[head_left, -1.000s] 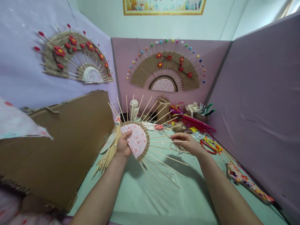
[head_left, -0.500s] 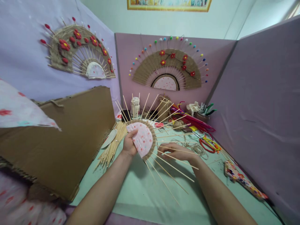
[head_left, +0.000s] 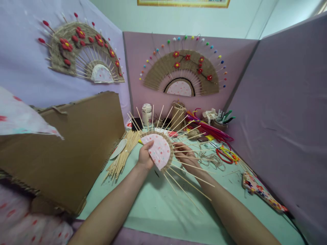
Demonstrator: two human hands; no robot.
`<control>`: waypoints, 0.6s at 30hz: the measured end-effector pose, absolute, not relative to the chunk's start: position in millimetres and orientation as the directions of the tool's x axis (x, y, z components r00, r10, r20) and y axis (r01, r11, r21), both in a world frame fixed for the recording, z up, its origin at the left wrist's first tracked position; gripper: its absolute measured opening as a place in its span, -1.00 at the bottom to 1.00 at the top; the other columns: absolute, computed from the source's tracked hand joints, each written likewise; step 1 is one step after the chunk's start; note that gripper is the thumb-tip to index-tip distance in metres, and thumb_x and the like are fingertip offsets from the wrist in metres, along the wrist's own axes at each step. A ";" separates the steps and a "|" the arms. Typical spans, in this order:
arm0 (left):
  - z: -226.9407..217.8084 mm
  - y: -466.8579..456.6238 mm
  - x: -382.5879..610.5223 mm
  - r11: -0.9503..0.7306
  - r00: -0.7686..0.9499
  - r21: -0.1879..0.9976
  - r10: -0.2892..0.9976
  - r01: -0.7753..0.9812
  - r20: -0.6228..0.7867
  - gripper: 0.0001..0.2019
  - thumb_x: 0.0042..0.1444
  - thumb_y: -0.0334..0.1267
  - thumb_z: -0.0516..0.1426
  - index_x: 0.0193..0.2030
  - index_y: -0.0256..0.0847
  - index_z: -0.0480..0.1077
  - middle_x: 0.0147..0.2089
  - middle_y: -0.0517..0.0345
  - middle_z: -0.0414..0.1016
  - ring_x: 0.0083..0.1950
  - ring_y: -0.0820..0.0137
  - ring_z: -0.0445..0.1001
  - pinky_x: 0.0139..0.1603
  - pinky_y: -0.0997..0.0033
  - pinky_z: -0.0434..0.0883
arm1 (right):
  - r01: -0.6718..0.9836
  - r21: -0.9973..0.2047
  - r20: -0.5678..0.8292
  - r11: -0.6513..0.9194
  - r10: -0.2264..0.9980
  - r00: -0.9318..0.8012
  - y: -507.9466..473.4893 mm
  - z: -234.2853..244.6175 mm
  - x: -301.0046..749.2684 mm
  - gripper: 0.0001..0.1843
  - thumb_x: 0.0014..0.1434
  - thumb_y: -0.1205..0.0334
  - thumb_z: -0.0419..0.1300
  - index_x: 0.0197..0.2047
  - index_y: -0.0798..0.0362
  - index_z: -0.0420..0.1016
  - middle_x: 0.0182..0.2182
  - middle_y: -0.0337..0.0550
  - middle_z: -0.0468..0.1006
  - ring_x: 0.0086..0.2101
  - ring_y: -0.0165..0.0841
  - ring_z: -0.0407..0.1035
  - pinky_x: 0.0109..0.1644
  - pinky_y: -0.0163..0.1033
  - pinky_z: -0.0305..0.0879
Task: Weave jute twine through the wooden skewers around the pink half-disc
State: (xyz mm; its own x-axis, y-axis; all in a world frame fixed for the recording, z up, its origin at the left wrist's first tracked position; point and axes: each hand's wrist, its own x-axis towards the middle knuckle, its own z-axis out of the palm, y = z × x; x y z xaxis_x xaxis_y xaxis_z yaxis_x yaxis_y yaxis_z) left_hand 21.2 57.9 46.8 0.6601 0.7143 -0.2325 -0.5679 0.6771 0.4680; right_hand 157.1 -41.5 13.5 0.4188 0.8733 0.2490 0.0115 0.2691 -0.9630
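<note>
Above the green table (head_left: 158,207), I see the left hand (head_left: 145,157) clamped on the one unfinished fan (head_left: 160,151), thumb on its pink half-disc. Its straight edge, the long axis, runs from upper left to lower right; the curved side and skewers point up and to the right. The right hand (head_left: 185,153) sits behind those skewers, fingers curled; I cannot tell whether it grips anything. I count two finished fans (head_left: 182,69) on the walls, one loose skewer bundle (head_left: 122,158) and one pair of scissors (head_left: 226,154).
</note>
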 end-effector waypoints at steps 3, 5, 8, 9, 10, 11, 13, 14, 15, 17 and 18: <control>47.7 59.0 20.9 0.675 0.638 0.454 0.725 -0.581 -0.261 -0.53 0.05 -0.40 0.04 0.15 -0.44 0.25 -0.22 -0.08 0.58 -0.15 0.20 0.54 0.09 0.15 0.33 | 0.046 -0.944 0.316 0.326 0.854 0.413 -40.9 11.8 152.2 -0.69 -0.07 0.05 0.31 -0.25 0.00 0.46 -0.11 -0.13 0.45 -0.17 -0.28 0.36 -0.05 -0.13 0.28; 48.1 60.1 20.4 0.678 0.638 0.439 0.725 -0.590 -0.260 -0.54 0.05 -0.39 0.04 0.13 -0.44 0.27 -0.24 -0.08 0.58 -0.15 0.20 0.54 0.07 0.15 0.34 | 0.032 -0.940 0.327 0.339 0.871 0.367 -40.6 11.7 148.1 -0.61 -0.11 0.05 0.33 -0.19 -0.02 0.44 -0.04 -0.13 0.42 -0.10 -0.24 0.34 0.01 -0.09 0.26; 48.0 61.7 20.8 0.666 0.634 0.423 0.736 -0.614 -0.239 -0.56 0.06 -0.38 0.04 0.12 -0.44 0.28 -0.26 -0.07 0.58 -0.18 0.21 0.54 0.05 0.17 0.36 | 0.022 -0.932 0.354 0.362 0.896 0.267 -40.6 11.3 140.5 -0.36 -0.12 0.06 0.35 0.05 -0.09 0.29 0.08 -0.11 0.33 0.02 -0.20 0.28 0.10 -0.04 0.22; 47.7 62.1 21.4 0.660 0.627 0.423 0.742 -0.621 -0.237 -0.56 0.06 -0.38 0.03 0.12 -0.44 0.28 -0.27 -0.07 0.58 -0.19 0.21 0.55 0.05 0.17 0.36 | 0.031 -0.931 0.362 0.365 0.904 0.228 -40.9 10.9 137.9 -0.27 -0.12 0.08 0.35 0.12 -0.12 0.21 0.13 -0.10 0.28 0.05 -0.19 0.25 0.13 -0.04 0.20; 47.2 62.2 22.2 0.655 0.620 0.426 0.747 -0.625 -0.240 -0.56 0.07 -0.38 0.03 0.12 -0.45 0.27 -0.28 -0.08 0.58 -0.20 0.21 0.55 0.04 0.17 0.36 | 0.044 -0.930 0.365 0.364 0.911 0.192 -41.3 10.4 135.4 -0.19 -0.13 0.10 0.36 0.18 -0.14 0.13 0.17 -0.08 0.22 0.09 -0.18 0.22 0.15 -0.04 0.19; 46.5 62.2 23.1 0.651 0.612 0.428 0.751 -0.627 -0.246 -0.56 0.07 -0.38 0.03 0.12 -0.46 0.27 -0.28 -0.08 0.58 -0.20 0.21 0.55 0.04 0.17 0.36 | 0.054 -0.931 0.366 0.362 0.916 0.167 -41.6 9.5 133.2 -0.12 -0.14 0.12 0.37 0.22 -0.15 0.06 0.20 -0.07 0.17 0.10 -0.18 0.19 0.16 -0.04 0.18; 44.6 61.5 25.3 0.650 0.602 0.430 0.754 -0.626 -0.262 -0.56 0.07 -0.37 0.03 0.11 -0.47 0.27 -0.29 -0.08 0.58 -0.20 0.21 0.55 0.04 0.18 0.36 | 0.053 -0.929 0.371 0.367 0.918 0.142 -41.5 6.5 129.6 0.01 -0.20 0.16 0.40 0.26 -0.17 -0.04 0.23 -0.05 0.11 0.13 -0.17 0.16 0.17 -0.05 0.17; 43.5 60.8 26.5 0.652 0.601 0.431 0.753 -0.624 -0.269 -0.57 0.07 -0.37 0.03 0.10 -0.47 0.27 -0.29 -0.08 0.58 -0.20 0.21 0.54 0.03 0.18 0.36 | 0.048 -0.926 0.376 0.373 0.915 0.146 -40.9 4.3 128.3 0.07 -0.24 0.16 0.42 0.27 -0.17 -0.07 0.23 -0.05 0.11 0.14 -0.16 0.15 0.18 -0.05 0.16; 42.4 59.8 27.5 0.651 0.598 0.432 0.754 -0.624 -0.272 -0.58 0.07 -0.36 0.04 0.09 -0.47 0.29 -0.29 -0.09 0.58 -0.20 0.22 0.54 0.03 0.19 0.36 | 0.045 -0.924 0.382 0.380 0.910 0.160 -39.9 1.8 127.3 0.12 -0.28 0.15 0.44 0.27 -0.16 -0.09 0.22 -0.04 0.12 0.14 -0.14 0.15 0.18 -0.04 0.15; 40.8 57.4 29.1 0.645 0.599 0.433 0.758 -0.629 -0.258 -0.61 0.07 -0.33 0.05 0.04 -0.46 0.32 -0.28 -0.09 0.58 -0.19 0.23 0.54 0.04 0.21 0.35 | 0.048 -0.917 0.396 0.395 0.896 0.202 -37.5 -3.6 126.3 0.19 -0.36 0.13 0.47 0.27 -0.14 -0.10 0.20 -0.01 0.17 0.13 -0.11 0.16 0.18 -0.02 0.14; 40.5 55.9 29.4 0.644 0.607 0.432 0.757 -0.631 -0.241 -0.63 0.08 -0.31 0.06 0.01 -0.45 0.34 -0.27 -0.10 0.57 -0.18 0.23 0.53 0.04 0.22 0.35 | 0.044 -0.914 0.402 0.403 0.889 0.220 -36.3 -5.8 126.4 0.21 -0.38 0.11 0.47 0.27 -0.13 -0.10 0.18 0.00 0.20 0.12 -0.10 0.17 0.17 -0.02 0.14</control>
State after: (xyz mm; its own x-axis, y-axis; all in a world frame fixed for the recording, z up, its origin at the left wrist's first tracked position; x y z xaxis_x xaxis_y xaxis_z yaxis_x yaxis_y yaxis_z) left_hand 29.4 55.9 40.5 0.6072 0.7572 -0.2406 -0.6314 0.6437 0.4325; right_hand 126.4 -36.3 -5.8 0.2201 0.8886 0.4025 0.0441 0.4031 -0.9141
